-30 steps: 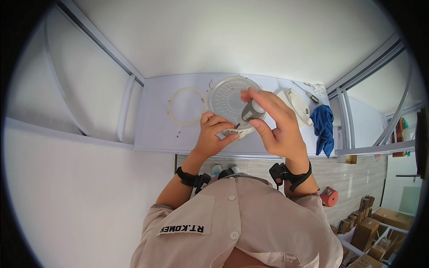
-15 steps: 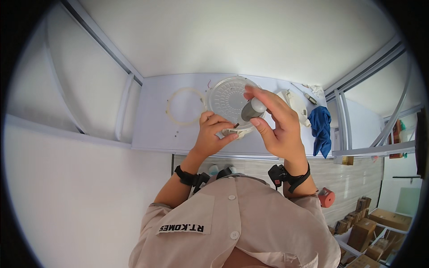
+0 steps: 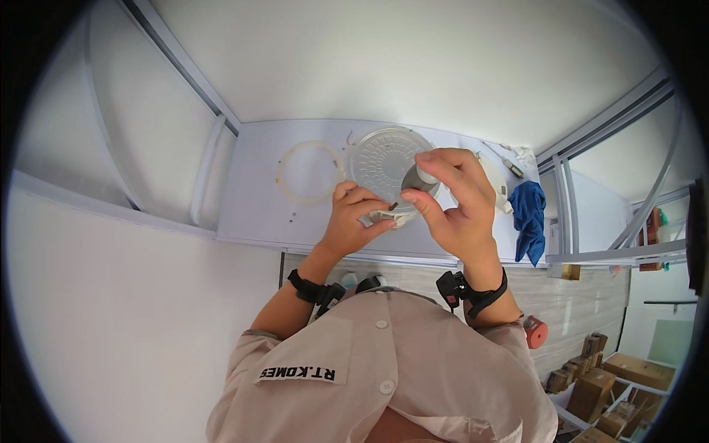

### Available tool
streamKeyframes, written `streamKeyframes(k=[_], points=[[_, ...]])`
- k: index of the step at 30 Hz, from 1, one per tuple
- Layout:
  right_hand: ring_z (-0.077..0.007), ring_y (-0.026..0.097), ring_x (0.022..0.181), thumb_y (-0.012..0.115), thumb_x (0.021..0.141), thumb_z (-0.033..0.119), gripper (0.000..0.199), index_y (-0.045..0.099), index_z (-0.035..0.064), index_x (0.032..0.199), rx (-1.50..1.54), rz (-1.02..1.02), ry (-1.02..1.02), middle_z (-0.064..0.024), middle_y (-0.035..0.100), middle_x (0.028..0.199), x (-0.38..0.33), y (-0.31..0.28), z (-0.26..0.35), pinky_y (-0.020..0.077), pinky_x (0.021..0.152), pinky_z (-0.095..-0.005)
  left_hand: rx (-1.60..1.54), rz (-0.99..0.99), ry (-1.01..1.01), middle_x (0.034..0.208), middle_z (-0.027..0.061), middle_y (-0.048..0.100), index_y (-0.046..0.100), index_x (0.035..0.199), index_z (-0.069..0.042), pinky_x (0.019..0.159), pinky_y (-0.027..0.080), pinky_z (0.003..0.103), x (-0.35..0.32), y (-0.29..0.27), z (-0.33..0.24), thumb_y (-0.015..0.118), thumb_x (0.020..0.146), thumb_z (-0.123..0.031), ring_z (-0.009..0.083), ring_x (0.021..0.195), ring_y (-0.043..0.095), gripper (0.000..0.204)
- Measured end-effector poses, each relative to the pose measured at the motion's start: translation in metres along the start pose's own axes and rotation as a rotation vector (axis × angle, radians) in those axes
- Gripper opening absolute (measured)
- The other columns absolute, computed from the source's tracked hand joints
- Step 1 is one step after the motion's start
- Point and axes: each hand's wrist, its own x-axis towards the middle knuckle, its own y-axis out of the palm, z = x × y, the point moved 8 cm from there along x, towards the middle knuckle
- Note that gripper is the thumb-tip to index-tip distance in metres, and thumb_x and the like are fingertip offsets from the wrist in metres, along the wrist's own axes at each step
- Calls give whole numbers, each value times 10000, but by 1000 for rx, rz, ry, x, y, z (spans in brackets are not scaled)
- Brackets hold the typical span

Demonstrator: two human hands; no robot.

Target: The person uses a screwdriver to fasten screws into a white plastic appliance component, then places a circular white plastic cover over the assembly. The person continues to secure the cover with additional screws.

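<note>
Shirt (image 3: 443, 354): beige, short-sleeved, at six o'clock.
Buttons (image 3: 387, 387): round, pale, down the front.
Pocket (image 3: 314, 351): beige, toward seven, edged with black lettering (image 3: 295, 374).
Left wristband (image 3: 300, 286): black, at seven.
Right wristband (image 3: 487, 299): black, at four, beside a boxy dark module (image 3: 448, 286).

blue cloth (image 3: 528, 214) (crumpled), red cylinder (image 3: 535, 332), brown cardboard boxes (image 3: 591, 391)

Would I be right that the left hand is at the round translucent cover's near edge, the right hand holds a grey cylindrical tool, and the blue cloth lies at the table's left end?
Not quite: the head view shows the blue cloth at the right end of the table. The left hand, cover, right hand and tool are as you say.
</note>
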Motion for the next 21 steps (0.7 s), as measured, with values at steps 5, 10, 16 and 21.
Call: streamKeyframes(k=[5, 10, 16, 21], points=[[-267, 714, 970, 906, 796, 12, 438, 770, 25, 1213, 39, -7, -44, -131, 714, 1148, 11, -10, 18, 579, 797, -332, -19, 27, -28, 1030, -67, 743, 857, 965, -185, 1026, 413, 382, 2, 0, 1, 993, 712, -273, 236, 1144, 498, 301], [-243, 696, 939, 935, 797, 19, 441, 681, 24, 1158, -36, -137, 20, -134, 703, 1137, 9, -27, 5, 575, 809, -343, -70, -4, -90, 1116, 11, 711, 712, 1364, -94, 1033, 444, 397, 1, -5, 3, 958, 784, -224, 249, 1109, 532, 643], [-196, 650, 1046, 934, 825, -29, 523, 549, 70, 1164, 266, -288, 340, -118, 648, 1196, -73, -25, -76, 565, 906, -335, -99, -269, -109, 1162, 88, 605, 541, 1542, -9, 867, 526, 385, 3, -29, 21, 900, 874, -223, 239, 913, 586, 788], [-180, 648, 1074, 911, 864, -30, 499, 522, 81, 1156, 477, -380, 618, -120, 640, 1215, -147, -8, -142, 580, 905, -314, 139, -172, -111, 1173, 103, 597, 759, 1309, -76, 831, 526, 367, 24, -29, 16, 867, 915, -205, 235, 902, 579, 428]])
